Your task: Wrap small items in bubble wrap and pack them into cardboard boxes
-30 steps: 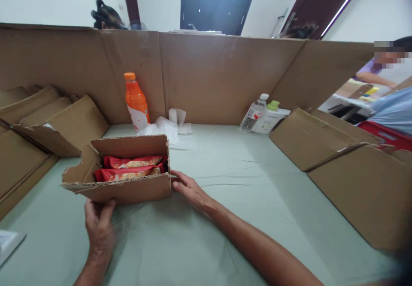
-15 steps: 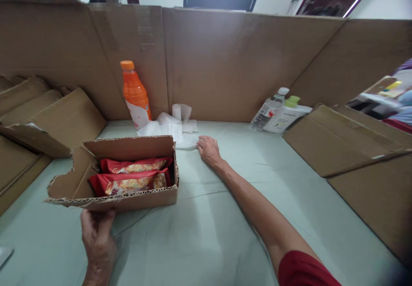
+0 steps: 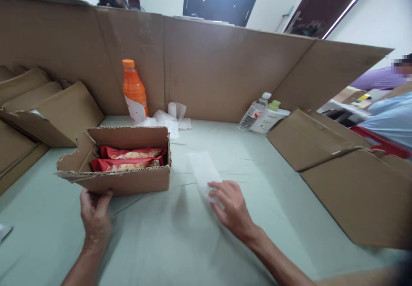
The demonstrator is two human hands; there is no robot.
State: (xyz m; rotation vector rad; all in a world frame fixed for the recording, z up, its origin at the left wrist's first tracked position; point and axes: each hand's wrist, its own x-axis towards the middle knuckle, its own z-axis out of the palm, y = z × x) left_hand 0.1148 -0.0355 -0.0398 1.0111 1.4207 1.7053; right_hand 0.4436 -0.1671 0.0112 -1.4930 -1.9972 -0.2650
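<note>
1. Since the earlier frame, the right hand (image 3: 232, 209) is drawing back from the pile of clear wrap (image 3: 168, 124), bringing a translucent strip (image 3: 202, 166) nearer the person; the left hand (image 3: 95, 219) is staying by the box.
2. The open cardboard box (image 3: 138, 184) is sitting left of the strip on the green-covered tabletop (image 3: 154, 243), holding red packets (image 3: 128, 165); the orange bottle (image 3: 134, 93) is standing behind it.
3. The right fingers are seemingly pinching the strip's near end, though blur is softening the contact; the left fingers are touching the box's lower near edge, partly hidden, so whether they are clamping it one cannot tell.
4. Judging risks: a light pinch could be letting the limp strip slip or fold; uneven pressure from the left hand could be tipping the box, sliding its packets.
</note>
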